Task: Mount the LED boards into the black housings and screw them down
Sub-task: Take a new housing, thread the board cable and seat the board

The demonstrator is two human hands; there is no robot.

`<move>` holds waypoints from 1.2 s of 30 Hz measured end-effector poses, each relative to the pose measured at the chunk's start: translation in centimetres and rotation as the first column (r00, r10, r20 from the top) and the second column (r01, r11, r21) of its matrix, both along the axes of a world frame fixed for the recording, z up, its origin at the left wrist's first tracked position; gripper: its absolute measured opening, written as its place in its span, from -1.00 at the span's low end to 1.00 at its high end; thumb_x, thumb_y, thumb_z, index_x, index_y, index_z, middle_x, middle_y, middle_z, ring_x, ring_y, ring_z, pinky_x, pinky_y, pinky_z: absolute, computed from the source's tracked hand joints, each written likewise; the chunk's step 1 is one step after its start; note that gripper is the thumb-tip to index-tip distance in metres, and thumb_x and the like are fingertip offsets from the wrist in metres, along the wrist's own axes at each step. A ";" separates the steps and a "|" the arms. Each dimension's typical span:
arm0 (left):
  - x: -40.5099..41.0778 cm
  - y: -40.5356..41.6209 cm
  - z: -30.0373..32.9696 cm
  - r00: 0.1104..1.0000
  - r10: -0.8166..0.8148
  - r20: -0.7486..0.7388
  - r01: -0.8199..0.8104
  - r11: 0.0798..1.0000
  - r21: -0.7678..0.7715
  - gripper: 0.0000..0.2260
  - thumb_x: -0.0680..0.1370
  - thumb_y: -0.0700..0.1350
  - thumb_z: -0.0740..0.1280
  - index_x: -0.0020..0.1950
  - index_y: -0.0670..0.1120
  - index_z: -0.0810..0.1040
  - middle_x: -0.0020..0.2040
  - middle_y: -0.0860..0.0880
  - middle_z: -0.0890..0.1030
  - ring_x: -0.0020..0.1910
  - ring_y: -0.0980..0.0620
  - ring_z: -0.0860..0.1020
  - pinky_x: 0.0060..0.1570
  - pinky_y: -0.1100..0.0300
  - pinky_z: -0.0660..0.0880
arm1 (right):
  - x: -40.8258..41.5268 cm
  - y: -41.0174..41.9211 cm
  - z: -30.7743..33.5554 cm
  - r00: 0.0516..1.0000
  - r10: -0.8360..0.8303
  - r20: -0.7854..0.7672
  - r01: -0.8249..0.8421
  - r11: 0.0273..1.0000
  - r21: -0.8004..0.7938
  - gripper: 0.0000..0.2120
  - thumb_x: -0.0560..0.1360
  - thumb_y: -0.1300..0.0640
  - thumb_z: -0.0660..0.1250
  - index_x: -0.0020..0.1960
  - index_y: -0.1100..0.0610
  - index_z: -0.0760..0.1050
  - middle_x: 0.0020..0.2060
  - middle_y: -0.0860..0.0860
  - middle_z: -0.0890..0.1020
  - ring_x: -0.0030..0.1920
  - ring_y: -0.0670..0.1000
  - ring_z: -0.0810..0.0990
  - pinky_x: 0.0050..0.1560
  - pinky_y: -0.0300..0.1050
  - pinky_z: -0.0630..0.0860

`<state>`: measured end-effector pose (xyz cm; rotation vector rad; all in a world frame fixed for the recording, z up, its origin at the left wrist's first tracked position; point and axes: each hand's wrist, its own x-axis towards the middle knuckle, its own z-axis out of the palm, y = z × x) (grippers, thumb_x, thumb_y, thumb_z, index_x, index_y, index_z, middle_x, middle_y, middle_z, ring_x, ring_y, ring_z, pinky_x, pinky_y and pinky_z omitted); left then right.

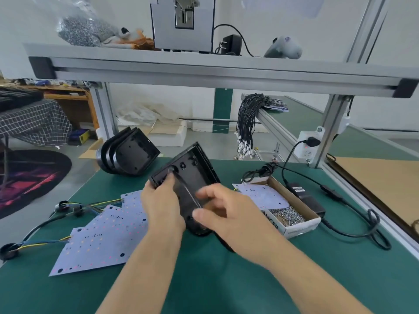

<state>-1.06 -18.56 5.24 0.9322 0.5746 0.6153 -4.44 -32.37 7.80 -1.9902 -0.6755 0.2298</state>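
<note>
Black housing (192,175) held up off the green bench mat (226,279), centre frame, tilted, open side toward cam, inner bosses/holes visible. Left hand (162,206) grips its left edge, thumb hooked over rim into the cavity, fingers behind. Right hand (223,214) at lower right edge of same housing, fingers curled toward it; motion blur, so can't tell if actually gripping or just touching.

LED boards (102,236): white, fanned in overlapping pile, lower left of frame, flat on mat, just left of left wrist. Coloured leads (45,242) (blue/yellow/green) run off boards to black round connectors (9,251) near left edge. One more LED board (263,194) right of centre, lying across the near end of cardboard box (294,225). Box holds loose silver screws (286,215), in its near compartment.

Spare housings (128,154): stack of several, standing on edge, leaning, upper-left of mat, well apart from hands.

Right side: black power adapter (305,196) just beyond box, its cable (362,225) looping over mat, plug in white socket (309,143) on alu frame post. Bundle of black wire harnesses (246,123) w/ white terminals hanging off next bench edge, upper centre-right.

Top of frame: alu shelf (204,71) w/ grey machine (183,21), bag of small parts (84,30), black wall plug (231,44).
</note>
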 end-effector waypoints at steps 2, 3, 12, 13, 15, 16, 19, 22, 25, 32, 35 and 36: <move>-0.1 0.4 0.1 0.998 0.054 0.014 -0.055 0.996 0.065 -0.85 0.55 -0.19 0.34 -0.20 -0.01 0.52 -0.20 -0.04 0.58 -0.15 -0.06 0.51 -0.10 0.07 0.49 | -0.8 -0.4 -0.6 1.000 -0.007 -0.012 0.008 0.996 0.088 -0.92 0.50 0.13 0.38 -0.03 -0.01 0.53 -0.23 -0.06 0.69 -0.33 -0.19 0.60 -0.27 -0.42 0.44; -0.5 0.2 0.0 0.998 0.052 0.026 -0.055 0.988 0.143 -0.85 0.55 -0.20 0.33 -0.19 -0.01 0.54 -0.22 -0.01 0.59 -0.16 -0.04 0.51 -0.10 0.10 0.48 | -0.7 -0.3 -0.5 0.999 -0.047 -0.012 0.048 0.988 0.148 -0.92 0.49 0.16 0.39 -0.09 0.00 0.54 -0.27 -0.05 0.69 -0.39 -0.18 0.59 -0.31 -0.40 0.43; -0.7 0.5 0.4 0.997 -0.074 0.021 0.075 0.994 -0.076 -0.87 0.57 -0.22 0.30 -0.16 -0.06 0.54 -0.30 -0.04 0.65 -0.37 0.01 0.61 -0.35 0.16 0.59 | 1.8 0.6 -2.1 0.965 -0.112 0.236 0.133 0.988 -0.076 -0.57 0.42 -0.11 0.42 0.25 -0.10 0.42 0.02 -0.21 0.57 0.00 -0.23 0.51 0.03 -0.32 0.39; -0.4 1.3 0.6 0.999 -0.037 0.030 0.039 0.995 -0.095 -0.87 0.58 -0.22 0.30 -0.16 -0.06 0.53 -0.30 -0.03 0.63 -0.43 0.05 0.60 -0.40 0.18 0.58 | 1.3 -0.2 -3.0 0.967 -0.035 0.254 0.075 0.986 -0.148 -0.59 0.44 -0.08 0.41 0.26 -0.11 0.43 0.00 -0.20 0.59 -0.01 -0.23 0.52 0.01 -0.33 0.38; -0.1 1.8 0.4 0.999 -0.005 0.032 0.008 0.997 -0.083 -0.87 0.58 -0.20 0.31 -0.16 -0.05 0.51 -0.30 -0.02 0.60 -0.47 0.07 0.57 -0.45 0.20 0.58 | 0.8 -1.0 -4.2 0.972 0.053 0.230 -0.011 0.984 -0.179 -0.67 0.48 -0.01 0.40 0.22 -0.06 0.50 -0.06 -0.18 0.62 -0.04 -0.24 0.54 -0.01 -0.35 0.38; -0.1 1.6 0.0 1.000 -0.007 0.016 0.008 0.998 -0.070 -0.86 0.58 -0.19 0.31 -0.17 -0.05 0.51 -0.30 -0.02 0.58 -0.45 0.05 0.55 -0.42 0.20 0.57 | 0.7 -1.1 -4.3 0.981 0.089 0.171 -0.063 0.986 -0.153 -0.69 0.48 0.02 0.40 0.21 -0.03 0.52 -0.06 -0.17 0.63 -0.05 -0.25 0.54 0.00 -0.36 0.39; -0.1 0.8 -0.6 1.000 0.024 -0.015 -0.025 0.995 -0.093 -0.83 0.59 -0.17 0.30 -0.21 -0.04 0.48 -0.32 -0.03 0.52 -0.39 -0.02 0.48 -0.39 0.20 0.51 | 0.6 -0.5 -3.8 0.968 0.247 0.041 -0.242 0.966 -0.087 -0.85 0.48 0.08 0.40 0.06 -0.03 0.56 -0.18 -0.10 0.63 -0.17 -0.20 0.53 -0.05 -0.35 0.45; -0.4 0.1 -0.4 0.998 0.056 0.024 -0.056 0.998 0.001 -0.83 0.58 -0.20 0.30 -0.21 -0.03 0.49 -0.29 -0.01 0.54 -0.26 -0.05 0.49 -0.19 0.09 0.48 | 1.2 0.1 -3.2 0.974 0.040 0.225 -0.036 0.999 -0.021 -0.97 0.47 0.16 0.36 -0.14 0.11 0.54 -0.37 -0.02 0.58 -0.35 -0.01 0.47 -0.25 -0.14 0.48; -1.7 -2.3 -0.9 0.985 -0.122 0.126 0.079 0.949 0.304 -0.80 0.56 -0.30 0.28 -0.10 -0.01 0.58 -0.13 -0.01 0.65 -0.11 -0.01 0.58 0.00 0.10 0.52 | 2.8 1.3 -1.2 0.948 -0.291 0.128 0.254 0.935 0.248 -0.91 0.46 0.19 0.40 -0.17 0.07 0.51 -0.39 -0.02 0.62 -0.44 -0.09 0.53 -0.32 -0.14 0.48; -0.9 -0.2 0.2 0.984 -0.180 0.009 0.180 0.984 -0.014 -0.87 0.59 -0.20 0.30 -0.12 -0.04 0.57 -0.25 -0.01 0.65 -0.21 -0.06 0.59 -0.09 0.04 0.55 | 3.3 -3.4 -3.0 0.858 -0.302 0.415 0.204 0.943 0.264 -0.74 0.51 0.14 0.24 0.15 -0.04 0.56 0.15 -0.17 0.53 0.23 -0.16 0.46 0.22 -0.32 0.35; -0.3 1.4 -0.1 0.979 -0.201 -0.039 0.197 0.976 -0.093 -0.94 0.58 -0.16 0.31 0.00 -0.08 0.57 -0.22 -0.03 0.64 -0.29 -0.03 0.59 -0.24 0.12 0.54 | 3.3 -7.4 -6.2 0.974 -0.127 0.187 0.141 0.988 -0.067 -0.39 0.34 0.22 0.23 0.29 -0.26 0.31 0.29 -0.30 0.39 0.36 -0.24 0.30 0.40 -0.19 0.23; -0.2 1.6 -0.1 0.973 -0.221 -0.062 0.211 0.968 -0.134 -0.93 0.58 -0.14 0.31 0.03 -0.09 0.56 -0.20 -0.04 0.63 -0.29 -0.03 0.58 -0.27 0.13 0.52 | 3.5 -7.9 -7.2 0.981 -0.077 0.176 0.110 0.977 -0.184 -0.31 0.32 0.23 0.28 0.32 -0.29 0.21 0.33 -0.30 0.33 0.40 -0.24 0.22 0.45 -0.17 0.15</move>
